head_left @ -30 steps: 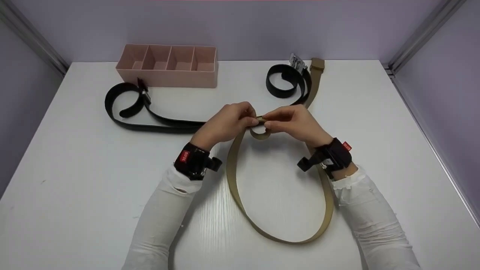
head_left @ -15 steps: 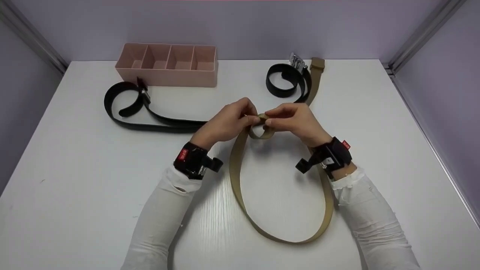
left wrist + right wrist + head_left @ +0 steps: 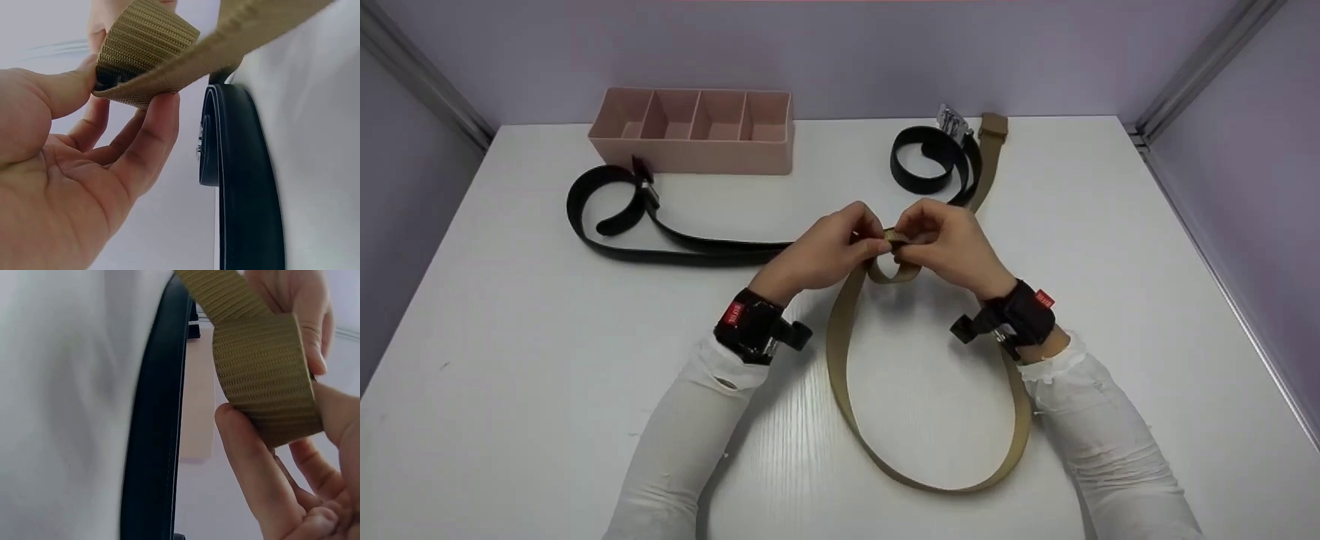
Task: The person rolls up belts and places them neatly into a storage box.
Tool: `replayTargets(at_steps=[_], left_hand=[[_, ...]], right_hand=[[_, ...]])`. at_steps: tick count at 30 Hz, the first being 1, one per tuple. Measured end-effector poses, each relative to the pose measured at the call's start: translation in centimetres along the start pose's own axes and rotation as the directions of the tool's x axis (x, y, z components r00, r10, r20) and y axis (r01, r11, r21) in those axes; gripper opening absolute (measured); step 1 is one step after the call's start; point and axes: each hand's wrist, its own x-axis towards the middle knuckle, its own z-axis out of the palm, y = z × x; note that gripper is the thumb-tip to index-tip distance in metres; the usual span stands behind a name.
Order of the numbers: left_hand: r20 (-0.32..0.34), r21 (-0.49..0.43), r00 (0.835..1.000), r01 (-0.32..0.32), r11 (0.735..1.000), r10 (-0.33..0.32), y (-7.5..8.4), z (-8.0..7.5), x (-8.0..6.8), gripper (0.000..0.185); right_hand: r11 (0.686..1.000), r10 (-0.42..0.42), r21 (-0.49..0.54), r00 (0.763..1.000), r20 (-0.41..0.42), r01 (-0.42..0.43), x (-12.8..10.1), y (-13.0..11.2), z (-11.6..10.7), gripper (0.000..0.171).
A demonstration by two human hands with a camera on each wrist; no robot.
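A tan webbing belt (image 3: 930, 465) lies in a big loop on the white table (image 3: 510, 337), its far end (image 3: 992, 127) running up to the back. Both hands meet over its near end, which is rolled into a small coil (image 3: 894, 259). My left hand (image 3: 840, 247) pinches the coil between thumb and fingers (image 3: 149, 140); the woven coil (image 3: 147, 39) shows close in the left wrist view. My right hand (image 3: 941, 240) pinches the same coil (image 3: 264, 377) from the other side.
A long black belt (image 3: 660, 240) with a curled end lies left of the hands. A second black belt (image 3: 934, 161), coiled with a metal buckle, sits at the back. A pink box (image 3: 694, 129) with several compartments stands at the back left.
Both hands have shifted slightly to the right and kept turning the small tan coil. The big loop has slid a little to the right with them.
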Motion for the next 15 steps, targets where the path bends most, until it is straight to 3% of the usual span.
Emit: replayTargets(at_steps=[5,9,15], left_hand=[[-0.008,-0.005,1.0,0.015,1.0,-0.015,0.06,0.2,0.03,0.026],[0.024,-0.044,0.999,0.048,0.998,-0.047,0.11,0.1,-0.06,0.028],[0.003,-0.032,0.998,0.061,0.998,-0.061,0.14,0.01,0.01,0.026]], right_hand=[[0.998,-0.022,-0.058,0.998,-0.055,0.019,-0.1,-0.29,0.25,0.017],[0.996,-0.002,-0.093,0.994,-0.106,-0.008,-0.1,-0.3,0.37,0.016],[0.999,0.037,-0.014,0.997,-0.072,-0.038,0.08,0.34,-0.06,0.019]])
